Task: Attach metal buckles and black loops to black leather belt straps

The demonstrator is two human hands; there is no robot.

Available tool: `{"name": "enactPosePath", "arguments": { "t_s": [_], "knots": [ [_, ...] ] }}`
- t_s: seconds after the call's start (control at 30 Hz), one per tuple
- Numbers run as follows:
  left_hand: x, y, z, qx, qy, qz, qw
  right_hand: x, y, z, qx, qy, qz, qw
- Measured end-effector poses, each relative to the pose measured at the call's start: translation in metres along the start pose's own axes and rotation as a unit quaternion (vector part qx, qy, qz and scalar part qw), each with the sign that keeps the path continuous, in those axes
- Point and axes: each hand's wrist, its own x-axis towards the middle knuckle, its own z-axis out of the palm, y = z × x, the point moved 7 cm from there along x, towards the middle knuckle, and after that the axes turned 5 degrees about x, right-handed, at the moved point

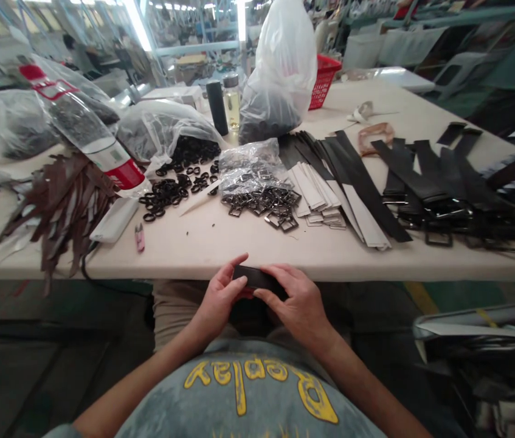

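Note:
Both my hands hold one short black strap [257, 278] just below the table's front edge [284, 267], over my lap. My left hand [218, 301] pinches its left end with thumb and fingers. My right hand [298, 301] curls over its right end. On the table straight ahead lies a heap of dark metal buckles [266, 204] spilling from a clear bag [248, 161]. A pile of black rings [172, 185] lies to the left of the buckles. Black and white straps [343, 182] fan out to the right.
Brown straps [61, 201] hang over the left edge, beside a white flat box [114, 220] and small pink snips [139, 237]. Straps with buckles fitted [449, 201] lie at the right. Plastic bags [279, 67], a black bottle [217, 106] and a red basket [325, 76] stand behind.

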Motion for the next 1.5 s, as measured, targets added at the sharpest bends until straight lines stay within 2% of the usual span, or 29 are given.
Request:
{"name": "enactPosePath", "arguments": {
  "t_s": [0.17, 0.37, 0.43, 0.53, 0.67, 0.8, 0.9, 0.97, 1.03, 1.1, 1.17, 1.23, 1.33, 1.4, 1.5],
  "knots": [
    [-0.001, -0.001, 0.004, 0.040, -0.002, 0.034, 0.999, -0.002, 0.009, 0.000, 0.023, -0.006, 0.003, 1.000],
    [0.003, 0.001, 0.002, 0.149, -0.039, 0.066, 0.986, -0.007, 0.011, 0.006, -0.034, -0.021, -0.022, 0.999],
    [0.006, 0.006, 0.003, 0.226, -0.057, 0.092, 0.968, -0.006, 0.010, 0.005, -0.066, -0.018, -0.038, 0.997],
    [0.007, 0.019, 0.008, 0.323, -0.058, 0.167, 0.930, -0.005, 0.006, 0.003, -0.112, -0.010, -0.066, 0.992],
    [0.007, 0.030, 0.016, 0.370, -0.048, 0.238, 0.897, -0.005, 0.003, 0.002, -0.158, -0.004, -0.097, 0.983],
    [0.006, 0.038, 0.024, 0.398, -0.053, 0.308, 0.863, -0.006, 0.005, 0.002, -0.146, -0.001, -0.098, 0.984],
    [0.001, 0.050, 0.029, 0.392, -0.056, 0.366, 0.842, -0.003, 0.011, -0.007, -0.127, 0.009, -0.088, 0.988],
    [-0.002, 0.059, 0.032, 0.366, -0.088, 0.393, 0.839, 0.000, 0.021, -0.020, -0.130, 0.030, -0.068, 0.989],
    [-0.002, 0.063, 0.035, 0.342, -0.147, 0.387, 0.844, 0.002, 0.032, -0.037, -0.145, 0.062, -0.048, 0.986],
    [0.005, 0.066, 0.033, 0.346, -0.176, 0.359, 0.849, 0.004, 0.042, -0.053, -0.166, 0.095, -0.038, 0.981],
    [0.018, 0.070, 0.024, 0.371, -0.141, 0.336, 0.854, 0.004, 0.051, -0.064, -0.183, 0.117, -0.029, 0.976],
    [0.032, 0.076, 0.010, 0.399, -0.079, 0.325, 0.854, 0.006, 0.060, -0.070, -0.184, 0.128, -0.012, 0.974],
    [0.055, 0.088, -0.014, 0.451, 0.001, 0.321, 0.833, 0.009, 0.072, -0.072, -0.174, 0.134, 0.014, 0.975],
    [0.072, 0.099, -0.040, 0.512, 0.079, 0.307, 0.799, 0.012, 0.078, -0.072, -0.173, 0.140, 0.024, 0.975],
    [0.092, 0.123, -0.092, 0.592, 0.216, 0.263, 0.731, 0.015, 0.086, -0.071, -0.173, 0.148, 0.032, 0.973]
  ]
}}
